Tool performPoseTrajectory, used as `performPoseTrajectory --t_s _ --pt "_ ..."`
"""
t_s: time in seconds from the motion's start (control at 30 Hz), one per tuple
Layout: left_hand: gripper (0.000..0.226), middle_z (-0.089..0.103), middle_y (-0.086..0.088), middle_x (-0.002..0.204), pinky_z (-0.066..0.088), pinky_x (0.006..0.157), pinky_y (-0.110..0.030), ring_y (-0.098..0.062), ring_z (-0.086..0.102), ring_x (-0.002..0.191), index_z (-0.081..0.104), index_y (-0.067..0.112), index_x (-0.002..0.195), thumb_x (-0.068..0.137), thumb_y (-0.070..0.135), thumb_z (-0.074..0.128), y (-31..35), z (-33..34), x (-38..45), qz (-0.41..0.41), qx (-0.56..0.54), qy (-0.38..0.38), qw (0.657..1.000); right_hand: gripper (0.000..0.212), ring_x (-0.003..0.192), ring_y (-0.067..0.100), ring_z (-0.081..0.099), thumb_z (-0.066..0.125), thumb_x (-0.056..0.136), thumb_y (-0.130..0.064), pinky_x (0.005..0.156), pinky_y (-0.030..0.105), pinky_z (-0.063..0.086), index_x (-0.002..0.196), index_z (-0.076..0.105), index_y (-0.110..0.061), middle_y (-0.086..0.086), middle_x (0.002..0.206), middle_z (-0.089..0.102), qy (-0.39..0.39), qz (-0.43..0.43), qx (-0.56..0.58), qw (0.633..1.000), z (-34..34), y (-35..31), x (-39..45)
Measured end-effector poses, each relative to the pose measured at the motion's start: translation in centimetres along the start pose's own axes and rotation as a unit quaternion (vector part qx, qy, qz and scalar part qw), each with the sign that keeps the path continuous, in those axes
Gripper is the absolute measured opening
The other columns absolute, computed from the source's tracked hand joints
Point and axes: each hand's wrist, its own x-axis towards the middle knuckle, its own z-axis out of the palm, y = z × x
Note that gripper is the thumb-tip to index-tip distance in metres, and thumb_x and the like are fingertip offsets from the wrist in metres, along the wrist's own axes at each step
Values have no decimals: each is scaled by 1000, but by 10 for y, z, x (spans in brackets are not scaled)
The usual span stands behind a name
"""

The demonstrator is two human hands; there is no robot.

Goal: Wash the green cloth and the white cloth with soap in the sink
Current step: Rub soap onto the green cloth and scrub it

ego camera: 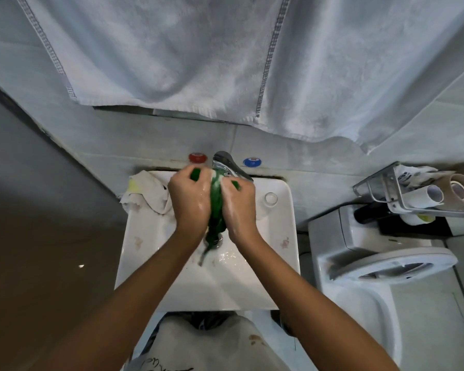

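Both hands hold the green cloth (216, 207) bunched between them over the white sink (252, 277), just in front of the chrome tap (225, 163). My left hand (189, 202) grips its left side and my right hand (239, 207) grips its right side. Both hands are wet, with soap foam on the cloth's top. A wet tail of the cloth hangs down toward the drain. The white cloth (148, 192) lies crumpled on the sink's back left corner, touching my left hand's outer side. No soap bar is visible.
A big white towel (225, 62) hangs above the sink along the tiled wall. Red (197, 158) and blue (251, 162) valve caps flank the tap. To the right stand a toilet (386, 266) and a wire shelf (423, 191) with paper rolls.
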Motion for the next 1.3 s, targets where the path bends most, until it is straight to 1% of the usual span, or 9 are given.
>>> performPoseTrajectory --t_s 0.13,0.27,0.4,0.5,0.67,0.8,0.97,1.1,1.3 --pt "42 38 11 42 28 44 -15 -3 35 42 37 24 52 84 1 52 5 4 -24 49 -2 -34 998 39 51 13 42 54 88 -2 56 31 38 53 47 -17 -6 48 44 57 24 29 998 3 -3 29" --pt "28 37 1 49 32 49 -34 -10 35 50 38 18 51 75 16 52 7 3 25 26 11 18 999 44 48 5 36 50 85 1 51 26 33 49 42 -21 -12 43 42 21 -19 -1 1000 7 1 3" --pt "40 37 10 47 30 46 -18 -3 38 43 36 26 52 83 9 54 6 5 -7 56 33 2 998 38 58 19 44 57 86 -8 59 37 38 51 47 -18 1 51 46 46 -6 -19 999 4 -2 27" --pt "38 39 9 47 32 47 -19 -4 38 44 37 26 52 83 12 54 4 5 -5 58 31 3 998 42 55 16 42 58 86 -8 58 35 37 48 46 -22 -8 46 44 63 -10 -13 998 7 -7 27" --pt "43 41 11 47 35 51 -22 -2 40 45 41 27 51 85 7 57 3 1 11 21 31 27 999 39 49 9 37 53 85 -3 50 27 34 51 45 -21 -9 46 42 7 -33 -46 998 3 -1 3" --pt "42 38 10 46 29 46 -15 -3 38 42 37 26 51 84 5 54 3 3 -17 77 20 5 997 42 55 15 41 56 89 -6 58 32 36 51 45 -20 -6 48 43 63 -13 -27 998 6 -4 26" --pt "47 38 12 46 29 47 -13 1 39 42 37 29 51 86 3 55 9 1 9 52 25 32 998 39 54 12 37 51 85 -1 53 28 32 53 42 -21 -6 51 41 30 -76 -40 996 5 -1 2" --pt "35 38 11 47 28 46 -12 -2 39 43 40 18 53 83 4 52 11 4 -22 92 10 14 996 42 54 11 40 56 89 -4 58 32 37 54 43 -23 -9 49 43 83 -88 -42 992 3 -5 25" --pt "40 43 11 50 31 49 -18 -2 39 45 42 27 54 87 9 55 14 -4 9 57 14 44 997 38 50 3 35 56 86 -16 52 29 33 54 41 -29 -11 49 41 49 -155 -57 985 8 -3 -1"
